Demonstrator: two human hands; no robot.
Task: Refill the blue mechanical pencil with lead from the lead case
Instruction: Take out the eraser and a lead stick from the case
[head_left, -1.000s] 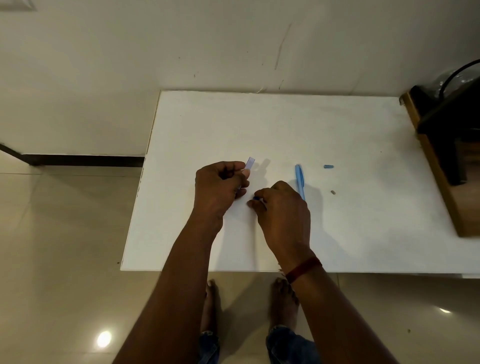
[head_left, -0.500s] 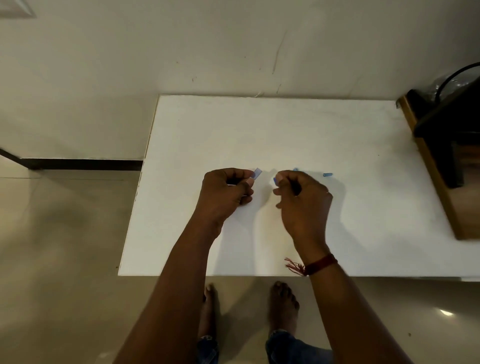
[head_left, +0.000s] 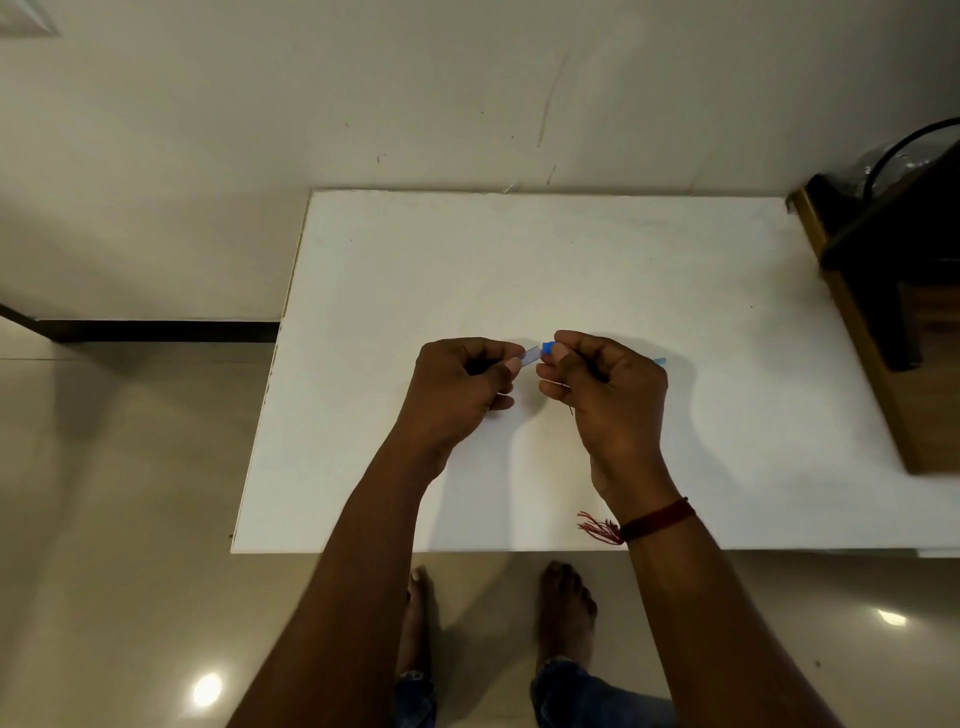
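Well to the right of both grips, at the counter's side edge: a wooden stand (head_left: 883, 395), boxy and brown, with a dark frame (head_left: 883, 249) on it and a clear rounded vessel (head_left: 906, 158) behind, a black cord arcing over that. Contents unreadable.

Between the two grips: the lead case (head_left: 531, 356), a small flat sleeve of pale translucent plastic. Pinched in the left grip (head_left: 457, 387) between thumb and curled forefinger, with only one end poking out toward the right grip. No telling whether any lead lies inside. At that end, touching or all but (too small to settle): a square blue cap (head_left: 548, 347), pinched in the right grip (head_left: 605, 387) between thumb and forefinger, other fingers curled in.

Below everything: a glossy beige tiled floor (head_left: 104, 519), with lamp glints. Beyond the grips: a cream wall (head_left: 467, 78), scuffed, with a dark skirting strip (head_left: 156, 331) to the left. Under both grips: the counter (head_left: 519, 249), a flat, matte white rectangle, back edge against the wall.

On the right wrist: a red thread band (head_left: 657, 519) with a frayed tassel.

Just past the right grip's outer knuckles, on the counter: a pale blue tip (head_left: 660, 360), mostly hidden. Impossible to say whether this belongs to the blue mechanical pencil, otherwise hidden. Beneath the right grip's curled fingers: a thin dark sliver (head_left: 571, 410), too fine to name.
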